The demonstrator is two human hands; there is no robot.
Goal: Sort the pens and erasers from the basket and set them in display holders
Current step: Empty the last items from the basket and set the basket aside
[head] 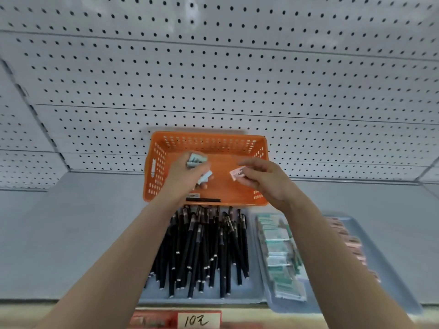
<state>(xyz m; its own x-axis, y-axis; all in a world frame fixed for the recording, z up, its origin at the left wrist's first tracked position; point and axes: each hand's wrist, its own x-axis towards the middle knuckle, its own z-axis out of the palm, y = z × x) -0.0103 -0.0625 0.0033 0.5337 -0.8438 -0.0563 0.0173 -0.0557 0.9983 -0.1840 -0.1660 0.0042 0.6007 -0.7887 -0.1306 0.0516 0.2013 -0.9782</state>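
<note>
At lower centre, many black plastic pens [202,248] lie sorted on a flat grey-blue tray [251,289]. At lower right, green erasers [280,252] and pink erasers [351,243] fill a second tray [389,269]. Higher, over the orange perforated plastic basket [209,141], the left hand [187,176] grips some pale green erasers [196,160] and the right hand [263,179] pinches 1 pink eraser [237,174]. Only 1 black pen [203,200] lies inside, so sorting seems nearly finished.

One basket [156,167], two trays [251,290] [389,281], one loose pen [203,200], two hands [187,176] [263,179].
</note>
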